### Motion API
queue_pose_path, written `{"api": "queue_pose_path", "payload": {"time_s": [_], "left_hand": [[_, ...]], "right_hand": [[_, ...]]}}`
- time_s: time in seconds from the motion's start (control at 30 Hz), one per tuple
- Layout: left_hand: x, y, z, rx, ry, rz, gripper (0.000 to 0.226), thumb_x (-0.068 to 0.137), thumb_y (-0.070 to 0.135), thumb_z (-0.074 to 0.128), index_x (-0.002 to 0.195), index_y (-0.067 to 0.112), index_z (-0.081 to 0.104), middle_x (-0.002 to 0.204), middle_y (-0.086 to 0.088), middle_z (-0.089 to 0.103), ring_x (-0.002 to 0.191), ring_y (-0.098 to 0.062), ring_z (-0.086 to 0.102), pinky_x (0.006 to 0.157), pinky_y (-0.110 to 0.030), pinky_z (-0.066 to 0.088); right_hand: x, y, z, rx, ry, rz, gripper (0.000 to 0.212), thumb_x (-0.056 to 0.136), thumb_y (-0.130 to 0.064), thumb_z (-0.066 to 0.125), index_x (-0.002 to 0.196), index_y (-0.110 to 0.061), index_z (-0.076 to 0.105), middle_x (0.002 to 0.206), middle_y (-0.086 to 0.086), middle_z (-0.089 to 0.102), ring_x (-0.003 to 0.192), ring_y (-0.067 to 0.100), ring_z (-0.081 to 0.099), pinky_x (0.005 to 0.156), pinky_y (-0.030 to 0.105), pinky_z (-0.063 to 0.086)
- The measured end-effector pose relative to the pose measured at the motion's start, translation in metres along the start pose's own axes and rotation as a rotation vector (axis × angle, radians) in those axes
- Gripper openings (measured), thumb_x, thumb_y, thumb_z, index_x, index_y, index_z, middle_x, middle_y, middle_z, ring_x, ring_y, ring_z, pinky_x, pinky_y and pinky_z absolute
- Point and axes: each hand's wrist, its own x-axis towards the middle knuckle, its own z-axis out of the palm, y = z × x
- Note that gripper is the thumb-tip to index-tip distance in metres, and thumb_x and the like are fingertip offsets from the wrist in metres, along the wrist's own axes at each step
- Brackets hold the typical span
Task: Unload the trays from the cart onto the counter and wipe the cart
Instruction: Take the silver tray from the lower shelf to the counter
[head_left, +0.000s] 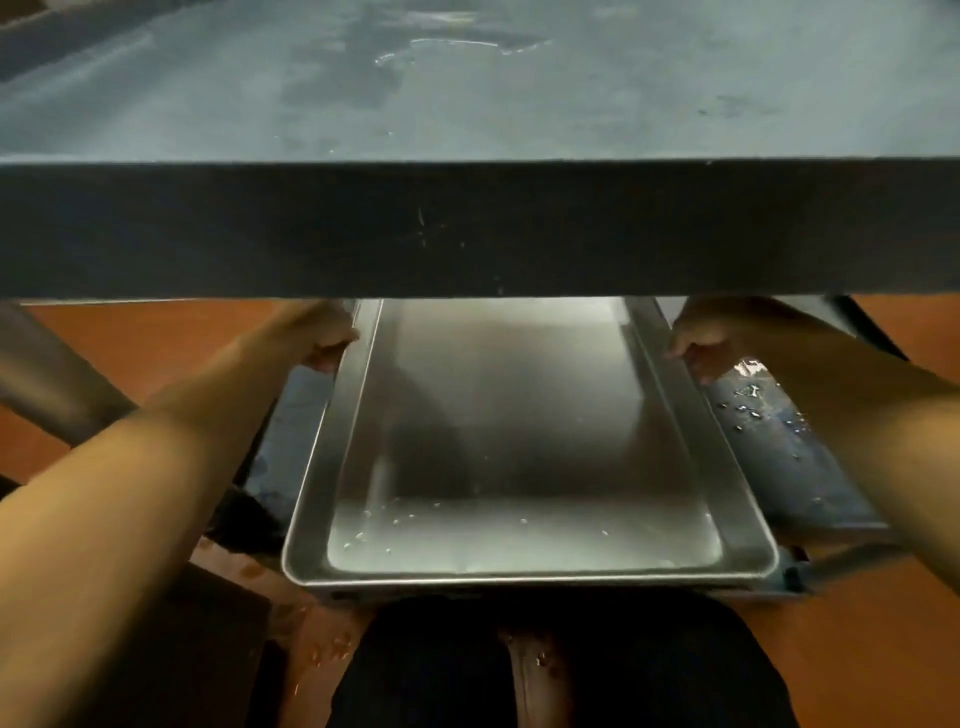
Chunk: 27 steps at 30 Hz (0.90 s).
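Now gripping opposite long rims of metal tray (519, 441) | left hand (324, 338), right hand (698, 348) curled for level lift | between both, on cart's lower shelf (779, 447), under top shelf (467, 228)

— Where are our arms?

— Both bare forearms reach forward and down, well apart, angling in toward each other at the wrists.

— And our left hand (326, 340)?

— Its fingers curl in a grip on the left rim of the tray (332, 467), knuckles up.

— Our right hand (698, 348)?

— It mirrors the left, fingers curled on the right rim, thumb side toward us. Part of each hand is hidden from above.
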Motion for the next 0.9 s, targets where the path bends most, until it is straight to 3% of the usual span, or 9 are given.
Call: {"api": "queue_pose_path", "payload": {"time_s": [0.1, 0.2, 0.27, 0.33, 0.43, 0.5, 0.6, 0.73, 0.9], "left_hand": [[-0.005, 0.019, -0.002, 0.007, 0.054, 0.026, 0.035, 0.105, 0.012, 0.055, 0.075, -0.003, 0.060, 0.049, -0.015, 0.063, 0.044, -0.022, 0.062, 0.069, -0.040, 0.061], [-0.007, 0.021, 0.002, 0.017, 0.078, -0.017, 0.034, 0.105, 0.011, 0.057, 0.078, -0.008, 0.059, 0.068, -0.025, 0.067, 0.064, -0.032, 0.066, 0.090, -0.050, 0.060], [-0.011, 0.021, 0.002, 0.049, 0.092, -0.029, 0.036, 0.104, 0.011, 0.058, 0.074, -0.009, 0.059, 0.062, -0.024, 0.066, 0.066, -0.034, 0.065, 0.094, -0.050, 0.059], [-0.015, 0.025, 0.000, 0.075, 0.106, -0.018, 0.041, 0.103, 0.012, 0.060, 0.067, -0.007, 0.059, 0.044, -0.019, 0.061, 0.058, -0.031, 0.065, 0.083, -0.044, 0.063], [-0.018, 0.027, 0.002, 0.141, 0.130, -0.002, 0.045, 0.101, 0.013, 0.060, 0.058, 0.000, 0.059, 0.042, -0.016, 0.060, 0.037, -0.023, 0.062, 0.057, -0.029, 0.057], [-0.018, 0.027, 0.007, 0.185, 0.170, 0.031, 0.040, 0.097, 0.013, 0.063, 0.060, -0.002, 0.063, 0.051, -0.017, 0.066, 0.043, -0.024, 0.067, 0.066, -0.032, 0.061], [-0.024, 0.027, 0.014, 0.247, 0.312, 0.151, 0.011, 0.091, 0.005, 0.063, 0.087, -0.005, 0.062, 0.073, -0.019, 0.068, 0.066, -0.035, 0.073, 0.069, -0.044, 0.065], [-0.036, 0.028, 0.015, 0.352, 0.380, 0.249, 0.006, 0.089, 0.000, 0.055, 0.084, 0.003, 0.052, 0.073, -0.012, 0.056, 0.076, -0.034, 0.068, 0.066, -0.039, 0.058], [-0.037, 0.028, 0.016, 0.383, 0.382, 0.261, 0.006, 0.089, 0.000, 0.054, 0.095, 0.001, 0.051, 0.075, -0.011, 0.052, 0.073, -0.030, 0.062, 0.068, -0.038, 0.054]], "right_hand": [[0.008, -0.013, -0.007, -0.123, 0.016, 0.062, 0.011, 0.088, 0.007, 0.073, 0.088, 0.012, 0.063, 0.065, 0.027, 0.068, 0.044, 0.032, 0.067, 0.040, 0.037, 0.058], [0.007, -0.019, -0.001, -0.165, -0.007, 0.090, 0.018, 0.091, 0.010, 0.069, 0.078, 0.011, 0.058, 0.042, 0.022, 0.059, 0.030, 0.029, 0.060, 0.029, 0.035, 0.050], [0.006, -0.018, -0.001, -0.169, -0.011, 0.109, 0.012, 0.090, 0.011, 0.070, 0.084, 0.014, 0.060, 0.044, 0.023, 0.060, 0.032, 0.031, 0.061, 0.029, 0.037, 0.050], [0.003, -0.018, -0.002, -0.157, -0.015, 0.107, 0.014, 0.089, 0.012, 0.071, 0.094, 0.019, 0.061, 0.052, 0.027, 0.064, 0.037, 0.035, 0.065, 0.034, 0.044, 0.054], [0.000, -0.021, 0.002, -0.132, 0.001, 0.092, 0.009, 0.086, 0.017, 0.068, 0.092, 0.019, 0.063, 0.058, 0.029, 0.067, 0.043, 0.038, 0.068, 0.043, 0.055, 0.057], [-0.004, -0.023, 0.005, -0.116, 0.072, 0.048, 0.008, 0.083, 0.020, 0.069, 0.087, 0.018, 0.062, 0.060, 0.030, 0.066, 0.043, 0.037, 0.067, 0.040, 0.053, 0.056], [-0.011, -0.027, 0.009, -0.189, 0.143, -0.005, 0.010, 0.084, 0.015, 0.070, 0.088, 0.019, 0.061, 0.069, 0.030, 0.065, 0.034, 0.031, 0.063, 0.031, 0.036, 0.052], [-0.015, -0.029, 0.011, -0.285, 0.235, -0.038, 0.015, 0.079, 0.008, 0.079, 0.081, 0.009, 0.065, 0.071, 0.025, 0.068, 0.049, 0.030, 0.065, 0.035, 0.024, 0.046], [-0.017, -0.028, 0.015, -0.298, 0.276, -0.056, 0.018, 0.079, 0.004, 0.082, 0.083, 0.007, 0.064, 0.072, 0.024, 0.070, 0.055, 0.033, 0.072, 0.045, 0.030, 0.052]]}}
